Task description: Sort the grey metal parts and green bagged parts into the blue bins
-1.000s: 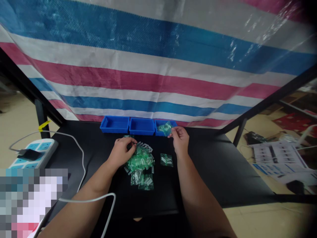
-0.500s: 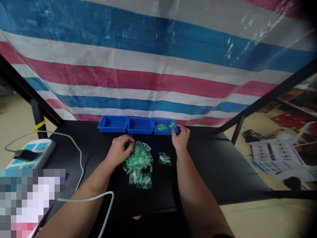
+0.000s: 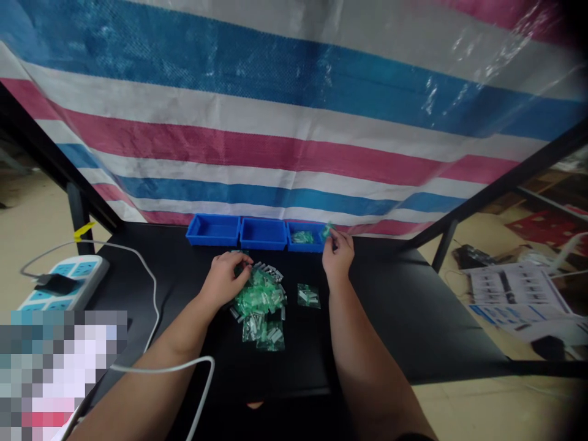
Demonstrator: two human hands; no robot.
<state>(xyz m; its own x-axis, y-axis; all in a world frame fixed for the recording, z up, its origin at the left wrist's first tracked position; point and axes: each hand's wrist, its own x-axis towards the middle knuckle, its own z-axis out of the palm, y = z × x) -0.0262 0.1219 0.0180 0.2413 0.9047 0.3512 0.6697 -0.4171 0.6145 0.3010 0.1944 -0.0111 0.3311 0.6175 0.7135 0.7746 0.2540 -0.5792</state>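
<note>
My right hand pinches a small greenish plastic bag over the right end of the right blue bin. Inside that bin lie similar small bags. My left hand rests at the upper left of a pile of small clear bags holding silvery pieces. Its thumb and fingers are curled towards each other, and what lies between them is hard to make out. One single bag lies apart, between the pile and my right forearm.
Left of the right bin stand an empty middle blue bin and an empty left blue bin. A power strip with a white cable is at the left of the black table. Behind hangs a striped tarp.
My right hand has lifted the small bag slightly up and to the right, off the bin's contents. My left hand stays by the pile. The view has shifted a little.
</note>
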